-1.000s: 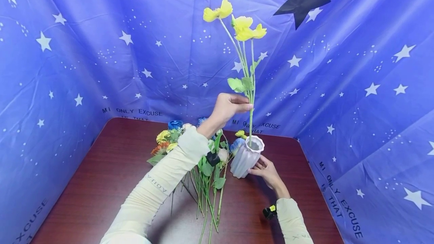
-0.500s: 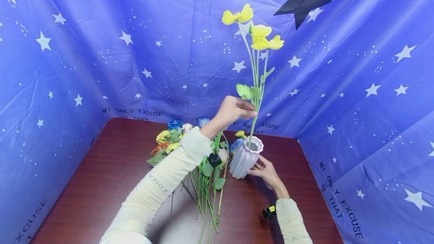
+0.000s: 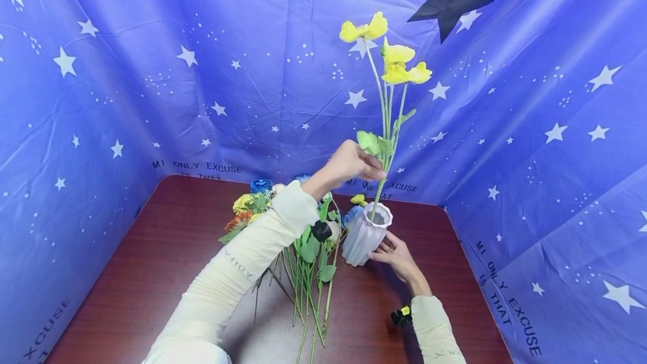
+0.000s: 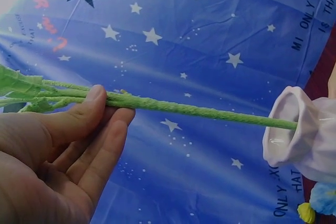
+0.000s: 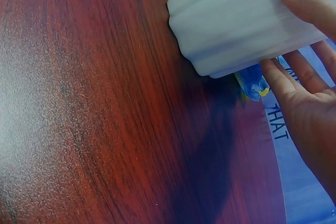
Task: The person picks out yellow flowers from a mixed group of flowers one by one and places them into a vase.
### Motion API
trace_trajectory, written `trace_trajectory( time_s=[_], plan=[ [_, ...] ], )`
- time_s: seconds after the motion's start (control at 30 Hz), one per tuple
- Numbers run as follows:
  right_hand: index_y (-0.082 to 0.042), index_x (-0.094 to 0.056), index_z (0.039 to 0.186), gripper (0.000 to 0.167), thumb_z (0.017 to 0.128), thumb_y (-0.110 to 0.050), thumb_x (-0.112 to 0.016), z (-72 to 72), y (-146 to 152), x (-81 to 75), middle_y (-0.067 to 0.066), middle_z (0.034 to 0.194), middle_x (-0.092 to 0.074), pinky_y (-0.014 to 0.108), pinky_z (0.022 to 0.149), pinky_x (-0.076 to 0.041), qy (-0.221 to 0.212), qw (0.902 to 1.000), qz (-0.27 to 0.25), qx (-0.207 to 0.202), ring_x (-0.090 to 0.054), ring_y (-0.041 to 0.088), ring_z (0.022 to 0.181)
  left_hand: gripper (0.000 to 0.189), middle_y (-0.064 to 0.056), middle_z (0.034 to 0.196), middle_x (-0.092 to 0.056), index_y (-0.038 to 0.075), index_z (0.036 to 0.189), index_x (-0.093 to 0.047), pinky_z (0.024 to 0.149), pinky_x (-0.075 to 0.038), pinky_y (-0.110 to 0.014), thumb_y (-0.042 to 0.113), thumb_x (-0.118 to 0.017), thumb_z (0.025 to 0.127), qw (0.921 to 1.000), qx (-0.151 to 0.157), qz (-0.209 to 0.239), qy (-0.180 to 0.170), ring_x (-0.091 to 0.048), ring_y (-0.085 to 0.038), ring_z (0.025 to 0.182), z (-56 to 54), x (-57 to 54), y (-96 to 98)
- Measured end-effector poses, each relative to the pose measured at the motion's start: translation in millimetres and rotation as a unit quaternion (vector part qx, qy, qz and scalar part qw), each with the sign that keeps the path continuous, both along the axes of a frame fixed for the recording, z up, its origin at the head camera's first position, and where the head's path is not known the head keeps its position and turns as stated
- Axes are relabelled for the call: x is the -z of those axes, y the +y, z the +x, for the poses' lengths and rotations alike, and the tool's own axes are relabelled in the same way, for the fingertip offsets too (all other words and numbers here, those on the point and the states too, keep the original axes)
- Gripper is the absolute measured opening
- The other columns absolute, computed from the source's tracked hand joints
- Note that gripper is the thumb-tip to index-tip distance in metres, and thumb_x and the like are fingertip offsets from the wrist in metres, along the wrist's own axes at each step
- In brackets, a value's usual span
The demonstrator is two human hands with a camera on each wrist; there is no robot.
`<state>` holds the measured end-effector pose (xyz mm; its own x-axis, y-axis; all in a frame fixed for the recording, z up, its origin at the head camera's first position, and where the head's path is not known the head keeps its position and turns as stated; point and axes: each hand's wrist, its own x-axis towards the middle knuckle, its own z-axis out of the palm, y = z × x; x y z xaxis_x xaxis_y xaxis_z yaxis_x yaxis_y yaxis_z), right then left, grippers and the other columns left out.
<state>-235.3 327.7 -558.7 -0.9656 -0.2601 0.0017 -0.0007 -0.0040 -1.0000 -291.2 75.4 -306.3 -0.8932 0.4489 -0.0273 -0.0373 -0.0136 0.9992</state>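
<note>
My left hand (image 3: pixel 352 163) pinches the green stem (image 4: pixel 199 112) of a yellow artificial flower spray (image 3: pixel 396 74) between thumb and fingertips. Several yellow blooms and a few leaves rise above the grip. The stem's lower end runs inside the mouth of a pale, fluted vase (image 3: pixel 365 237), its tip hidden by the vase wall. My right hand (image 3: pixel 399 257) holds that vase low on its right side. In the right wrist view the thumb lies on the near side of the vase (image 5: pixel 231 24) and the fingers reach beneath it. The vase leans.
Left of the vase, a loose pile of artificial flowers (image 3: pixel 242 203) in blue, yellow, orange and pale tones lies on the dark red wooden table (image 3: pixel 167 251). Their bare stems (image 3: pixel 308 296) point toward the front. A blue star-printed cloth (image 3: pixel 242 100) surrounds the table on three sides.
My left hand has moved slightly right and down with the yellow flower spray, which now leans to the right. The right hand and the vase stay nearly in place.
</note>
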Motion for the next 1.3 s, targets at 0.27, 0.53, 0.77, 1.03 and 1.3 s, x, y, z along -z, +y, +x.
trace_trajectory(
  time_s=[0.27, 0.53, 0.77, 1.03, 1.3],
  plan=[
    [-0.001, -0.047, 0.145, 0.076, 0.077, 0.020, -0.073, 0.4, -1.0, 1.8, -0.011, 0.124, -0.069, 0.022, 0.098, -0.058, 0.004, 1.0000, -0.002, -0.006, -0.065, 0.003, 0.118, 0.027, -0.024, 0.100, -0.075, -0.011, 0.105, -0.070, 0.078, -0.067, -0.034, -0.010, -0.080, 0.081, 0.9989, 0.030, -0.032, -0.017, -0.077, -0.028, 0.082, -4.8, 9.2, 2.2],
    [-0.002, -0.048, 0.144, 0.076, 0.076, 0.019, -0.074, -0.1, -0.4, 2.4, -0.011, 0.123, -0.069, 0.022, 0.098, -0.058, 0.004, 1.0000, 0.001, 0.000, -0.066, 0.003, 0.117, 0.034, -0.026, 0.101, -0.073, -0.009, 0.110, -0.069, 0.074, -0.068, -0.033, -0.014, -0.080, 0.078, 0.9974, 0.050, -0.052, -0.004, -0.076, -0.029, 0.081, -5.0, 18.0, 5.1],
    [-0.009, -0.051, 0.142, 0.075, 0.077, 0.022, -0.072, 0.3, -0.6, 0.3, -0.011, 0.124, -0.069, 0.022, 0.098, -0.058, 0.010, 0.9999, -0.004, -0.007, -0.066, 0.003, 0.117, 0.030, -0.027, 0.100, -0.074, -0.010, 0.105, -0.070, 0.077, -0.068, -0.036, -0.015, -0.080, 0.077, 0.9963, 0.055, -0.066, -0.002, -0.074, -0.023, 0.076, -2.4, 29.6, 10.5],
    [-0.002, -0.044, 0.147, 0.078, 0.078, 0.019, -0.073, 0.4, -1.3, -0.7, -0.010, 0.125, -0.066, 0.022, 0.098, -0.058, 0.012, 0.9998, -0.005, -0.014, -0.065, 0.002, 0.117, 0.024, -0.023, 0.093, -0.075, -0.011, 0.098, -0.072, 0.080, -0.067, -0.039, -0.015, -0.081, 0.075, 0.9939, 0.037, -0.102, -0.018, -0.069, -0.018, 0.065, 0.2, 41.2, 18.7],
    [-0.007, -0.048, 0.144, 0.076, 0.078, 0.019, -0.073, 0.4, -1.5, -0.1, -0.008, 0.127, -0.066, 0.021, 0.098, -0.058, 0.011, 0.9999, -0.007, -0.011, -0.065, 0.002, 0.118, 0.021, -0.022, 0.090, -0.076, -0.010, 0.092, -0.073, 0.082, -0.066, -0.039, -0.016, -0.081, 0.074, 0.9919, 0.005, -0.120, -0.040, -0.075, -0.026, 0.071, 4.0, 47.8, 27.0]
  ],
)
